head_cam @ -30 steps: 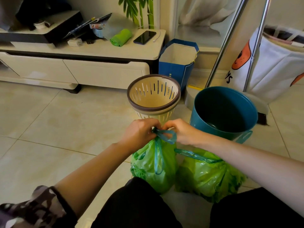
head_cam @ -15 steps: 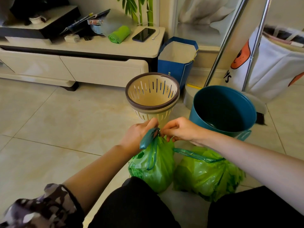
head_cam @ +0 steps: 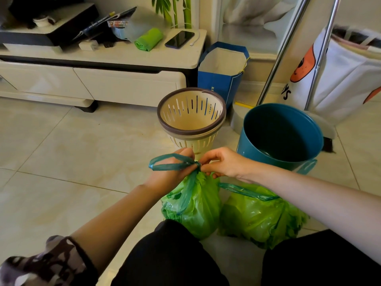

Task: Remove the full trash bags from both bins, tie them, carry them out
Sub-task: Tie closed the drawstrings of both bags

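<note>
Fingers of both hands pinch the teal drawstring atop the left green bag

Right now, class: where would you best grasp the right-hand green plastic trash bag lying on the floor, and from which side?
Probably by its teal drawstring strip, reached from above: it lies across the top of the right-hand green plastic trash bag, whose body is bulgy and slippery.

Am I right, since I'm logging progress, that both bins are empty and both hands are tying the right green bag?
Not quite: in the head view both hands are tying the left green bag. The right green bag lies untouched. The slotted bin and blue bin are indeed empty.
</note>
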Demonstrator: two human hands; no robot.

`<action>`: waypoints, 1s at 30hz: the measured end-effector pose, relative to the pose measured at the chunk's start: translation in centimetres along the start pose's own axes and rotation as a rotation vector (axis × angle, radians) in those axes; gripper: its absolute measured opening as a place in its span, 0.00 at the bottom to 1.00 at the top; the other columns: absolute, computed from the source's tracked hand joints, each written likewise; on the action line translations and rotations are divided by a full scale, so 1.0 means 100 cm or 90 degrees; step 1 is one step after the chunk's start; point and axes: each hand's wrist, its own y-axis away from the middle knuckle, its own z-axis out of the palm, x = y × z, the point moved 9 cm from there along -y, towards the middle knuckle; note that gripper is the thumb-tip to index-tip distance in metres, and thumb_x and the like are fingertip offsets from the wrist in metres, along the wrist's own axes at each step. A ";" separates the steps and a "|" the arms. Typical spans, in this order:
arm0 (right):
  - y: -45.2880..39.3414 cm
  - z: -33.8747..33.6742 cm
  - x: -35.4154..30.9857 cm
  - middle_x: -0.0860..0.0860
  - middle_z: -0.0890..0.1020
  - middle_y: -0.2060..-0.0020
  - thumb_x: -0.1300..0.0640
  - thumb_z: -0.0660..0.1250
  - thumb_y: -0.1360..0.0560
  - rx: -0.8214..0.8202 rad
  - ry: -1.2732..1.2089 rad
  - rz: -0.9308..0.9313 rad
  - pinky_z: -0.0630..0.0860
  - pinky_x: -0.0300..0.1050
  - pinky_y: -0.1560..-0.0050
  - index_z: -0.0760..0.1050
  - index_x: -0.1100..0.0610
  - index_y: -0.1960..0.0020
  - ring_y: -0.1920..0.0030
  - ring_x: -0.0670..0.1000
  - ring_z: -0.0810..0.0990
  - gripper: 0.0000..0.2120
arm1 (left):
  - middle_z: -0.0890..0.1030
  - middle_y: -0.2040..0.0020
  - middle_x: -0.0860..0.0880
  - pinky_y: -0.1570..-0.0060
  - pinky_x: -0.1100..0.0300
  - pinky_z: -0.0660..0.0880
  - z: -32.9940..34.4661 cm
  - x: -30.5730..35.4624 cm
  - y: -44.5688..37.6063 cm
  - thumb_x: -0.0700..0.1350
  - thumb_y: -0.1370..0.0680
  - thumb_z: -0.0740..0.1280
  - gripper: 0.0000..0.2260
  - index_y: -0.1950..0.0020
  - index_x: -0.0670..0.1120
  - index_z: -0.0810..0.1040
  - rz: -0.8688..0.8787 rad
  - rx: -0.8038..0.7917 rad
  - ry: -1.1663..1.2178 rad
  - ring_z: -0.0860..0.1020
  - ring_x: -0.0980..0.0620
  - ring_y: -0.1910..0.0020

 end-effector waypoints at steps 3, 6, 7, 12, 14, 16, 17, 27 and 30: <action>0.000 -0.002 -0.004 0.45 0.80 0.66 0.62 0.71 0.28 0.005 0.037 -0.018 0.73 0.37 0.65 0.81 0.52 0.57 0.66 0.41 0.76 0.05 | 0.78 0.61 0.49 0.65 0.56 0.75 -0.006 0.000 0.004 0.45 0.24 0.68 0.06 0.56 0.44 0.74 0.019 0.017 -0.026 0.76 0.52 0.64; 0.000 -0.005 -0.007 0.45 0.80 0.68 0.62 0.72 0.29 0.018 0.064 -0.034 0.73 0.36 0.66 0.80 0.52 0.59 0.69 0.38 0.76 0.06 | 0.79 0.61 0.50 0.64 0.56 0.76 -0.005 -0.006 0.005 0.47 0.24 0.69 0.06 0.55 0.45 0.76 0.010 0.000 -0.004 0.77 0.55 0.63; 0.000 -0.007 -0.009 0.45 0.79 0.67 0.62 0.71 0.28 0.028 0.069 -0.042 0.73 0.35 0.66 0.80 0.52 0.59 0.70 0.37 0.76 0.06 | 0.79 0.61 0.50 0.63 0.56 0.76 -0.006 -0.005 0.005 0.47 0.24 0.69 0.06 0.55 0.45 0.76 0.013 -0.003 0.004 0.77 0.55 0.63; 0.001 -0.014 -0.019 0.49 0.79 0.65 0.64 0.66 0.27 0.078 0.058 -0.071 0.74 0.38 0.63 0.77 0.55 0.58 0.65 0.45 0.76 0.05 | 0.79 0.59 0.51 0.61 0.61 0.76 -0.007 0.001 0.006 0.46 0.22 0.67 0.05 0.53 0.44 0.77 0.028 -0.001 0.014 0.78 0.56 0.61; 0.001 -0.014 -0.023 0.51 0.79 0.67 0.67 0.65 0.27 0.090 0.052 -0.080 0.74 0.38 0.62 0.76 0.57 0.59 0.65 0.46 0.76 0.06 | 0.79 0.60 0.48 0.61 0.61 0.75 -0.006 0.004 0.006 0.45 0.22 0.67 0.06 0.53 0.42 0.77 0.035 0.005 0.005 0.77 0.56 0.61; 0.001 -0.016 -0.026 0.51 0.78 0.69 0.67 0.65 0.28 0.107 0.048 -0.088 0.73 0.38 0.63 0.76 0.57 0.60 0.67 0.46 0.75 0.06 | 0.79 0.60 0.51 0.61 0.68 0.74 -0.007 0.011 0.005 0.43 0.23 0.68 0.05 0.54 0.41 0.77 0.069 0.022 0.009 0.76 0.61 0.60; 0.001 -0.016 -0.027 0.51 0.77 0.69 0.66 0.65 0.28 0.113 0.045 -0.088 0.71 0.39 0.64 0.76 0.58 0.60 0.68 0.47 0.74 0.06 | 0.78 0.60 0.55 0.61 0.73 0.72 -0.008 0.015 0.004 0.42 0.24 0.68 0.03 0.53 0.42 0.78 0.089 0.033 0.005 0.76 0.66 0.60; 0.001 -0.016 -0.028 0.50 0.77 0.66 0.62 0.62 0.24 0.089 0.107 -0.045 0.71 0.39 0.64 0.74 0.56 0.57 0.65 0.46 0.74 0.05 | 0.77 0.61 0.55 0.61 0.74 0.71 -0.009 0.017 0.001 0.42 0.24 0.69 0.02 0.54 0.43 0.78 0.106 0.047 -0.005 0.75 0.60 0.61; 0.000 -0.017 -0.024 0.49 0.76 0.69 0.63 0.63 0.25 0.109 0.071 -0.035 0.69 0.39 0.67 0.74 0.55 0.58 0.68 0.47 0.72 0.06 | 0.79 0.60 0.54 0.61 0.71 0.73 -0.005 0.016 0.000 0.43 0.23 0.68 0.03 0.54 0.44 0.77 0.095 0.035 -0.013 0.76 0.60 0.62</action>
